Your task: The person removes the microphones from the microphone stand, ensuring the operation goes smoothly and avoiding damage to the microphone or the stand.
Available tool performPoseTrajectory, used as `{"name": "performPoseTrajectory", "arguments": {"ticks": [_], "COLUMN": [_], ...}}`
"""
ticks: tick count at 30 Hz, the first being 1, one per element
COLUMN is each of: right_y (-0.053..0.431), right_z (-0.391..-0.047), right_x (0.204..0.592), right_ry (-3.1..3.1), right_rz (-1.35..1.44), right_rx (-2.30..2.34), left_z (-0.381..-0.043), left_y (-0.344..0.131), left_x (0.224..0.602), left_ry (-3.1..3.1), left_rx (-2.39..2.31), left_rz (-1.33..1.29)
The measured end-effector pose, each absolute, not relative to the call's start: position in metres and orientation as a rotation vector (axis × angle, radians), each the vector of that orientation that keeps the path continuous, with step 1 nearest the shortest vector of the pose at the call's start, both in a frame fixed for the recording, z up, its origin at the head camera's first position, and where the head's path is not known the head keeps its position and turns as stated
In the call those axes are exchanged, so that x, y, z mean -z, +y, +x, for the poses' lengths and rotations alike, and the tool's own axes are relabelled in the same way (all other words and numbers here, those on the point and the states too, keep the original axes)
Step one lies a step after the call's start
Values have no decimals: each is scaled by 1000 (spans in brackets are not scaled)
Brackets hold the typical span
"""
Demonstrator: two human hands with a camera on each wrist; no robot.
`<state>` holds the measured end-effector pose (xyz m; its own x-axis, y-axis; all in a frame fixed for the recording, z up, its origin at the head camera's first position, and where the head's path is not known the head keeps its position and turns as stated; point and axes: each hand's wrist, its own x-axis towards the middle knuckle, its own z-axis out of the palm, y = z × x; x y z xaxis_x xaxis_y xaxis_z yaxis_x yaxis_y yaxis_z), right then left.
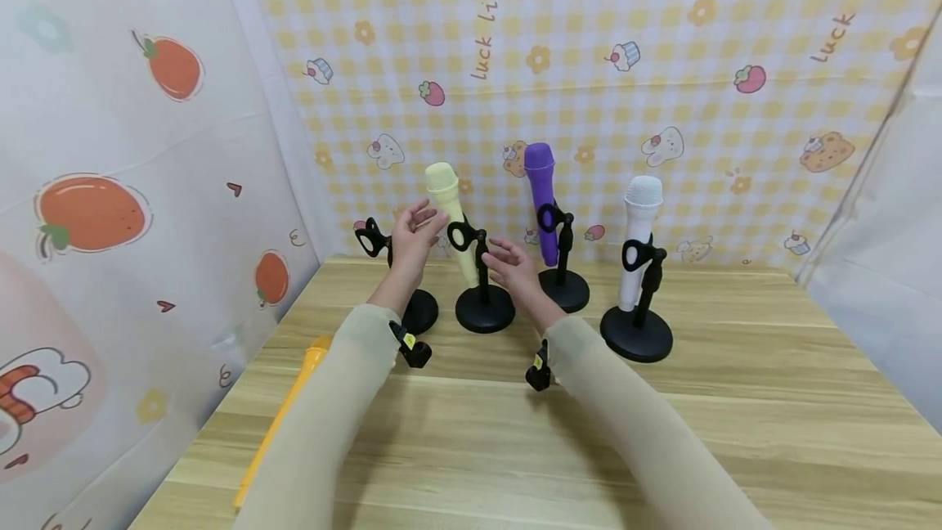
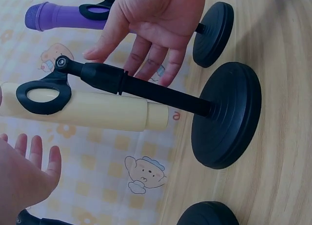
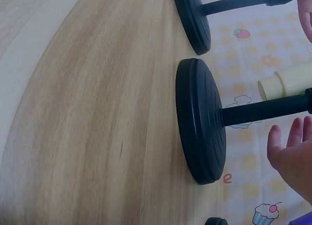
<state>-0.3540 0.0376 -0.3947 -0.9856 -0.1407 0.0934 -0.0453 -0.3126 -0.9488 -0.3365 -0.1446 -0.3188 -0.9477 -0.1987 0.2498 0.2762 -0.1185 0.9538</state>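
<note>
A pale yellow microphone (image 1: 452,201) leans in the ring clip of a black stand (image 1: 484,309), its head up. My left hand (image 1: 416,235) is beside the microphone's upper part, fingers spread and relaxed, with the thumb side toward it. On the other side, my right hand (image 1: 513,270) is close to the stand's pole, palm turned toward it and fingers loosely extended. In the left wrist view the clip ring (image 2: 44,97) goes around the microphone's body. The right wrist view shows the microphone's lower end (image 3: 271,88) beside the pole.
A purple microphone (image 1: 540,178) and a white microphone (image 1: 637,223) stand in clips to the right. Partly behind my left arm is another black stand (image 1: 421,313) with a bare clip (image 1: 372,237). An orange microphone (image 1: 283,407) lies at the table's left side.
</note>
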Motion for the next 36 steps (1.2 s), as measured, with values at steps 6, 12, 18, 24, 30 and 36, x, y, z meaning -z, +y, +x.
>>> {"name": "performPoseTrajectory", "arguments": {"ticks": [6, 12, 18, 24, 30, 36], "right_y": [30, 26, 25, 24, 25, 25], "right_z": [-354, -353, -353, -352, -352, -351], "right_x": [393, 393, 392, 392, 392, 390], "right_ry": [1855, 1867, 1884, 1937, 1949, 1937], "right_rz": [-192, -226, -217, -232, -233, -218], "right_rx": [2469, 2469, 2468, 2464, 2468, 2471], "left_z": [-341, -340, -341, -342, -344, -345], "left_y": [-142, -136, -130, -130, -130, -131], "left_x": [318, 316, 313, 313, 313, 313], "left_ry": [-1810, -1789, -1775, -1753, -1740, -1742], "left_rx": [2191, 2197, 2181, 2178, 2183, 2181], "left_rz": [-94, -86, -58, -33, -11, -5]}}
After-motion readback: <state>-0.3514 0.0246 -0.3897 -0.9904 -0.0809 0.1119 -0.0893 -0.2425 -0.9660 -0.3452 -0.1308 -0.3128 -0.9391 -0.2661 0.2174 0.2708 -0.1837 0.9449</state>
